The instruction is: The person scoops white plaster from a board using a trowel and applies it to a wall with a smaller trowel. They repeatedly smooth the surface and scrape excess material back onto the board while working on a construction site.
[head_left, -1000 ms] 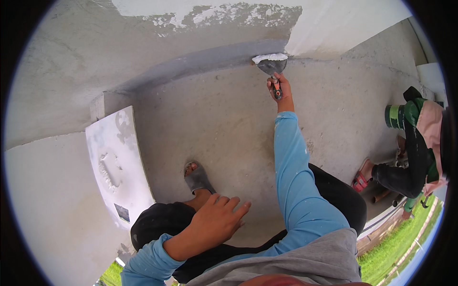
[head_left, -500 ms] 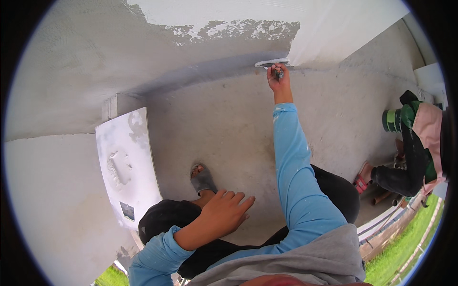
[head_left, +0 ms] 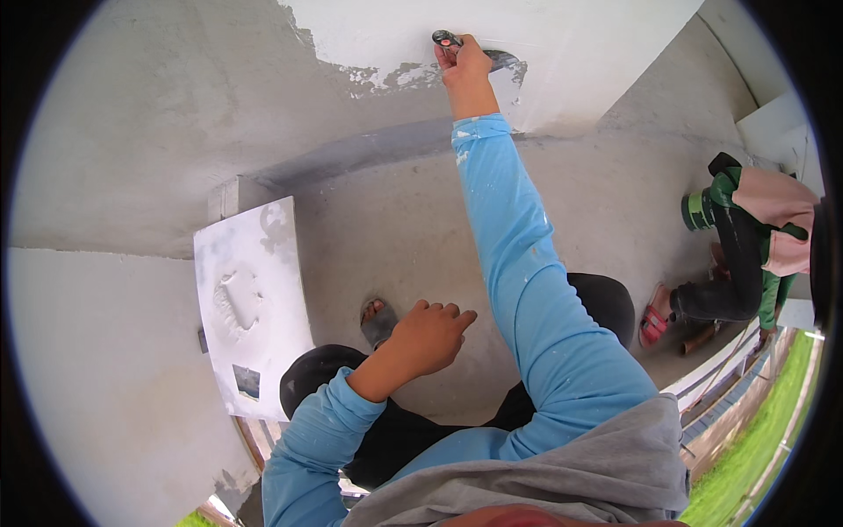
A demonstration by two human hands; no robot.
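Leftmost, a white rectangular board (head_left: 272, 351) bears white paste (head_left: 230, 309). The bare left hand (head_left: 428, 337) hangs free, fingers loosely bent. The bare right hand (head_left: 467, 67) is clamped on a dark-bladed, black-handled putty knife (head_left: 502, 60) at a grey, partly white-coated wall (head_left: 351, 101).

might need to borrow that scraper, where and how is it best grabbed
Likely by the scraper's handle, coming from the side away from the wall: the handle's dark end juts out past the right hand, which holds it, while the broad blade is at the wall.
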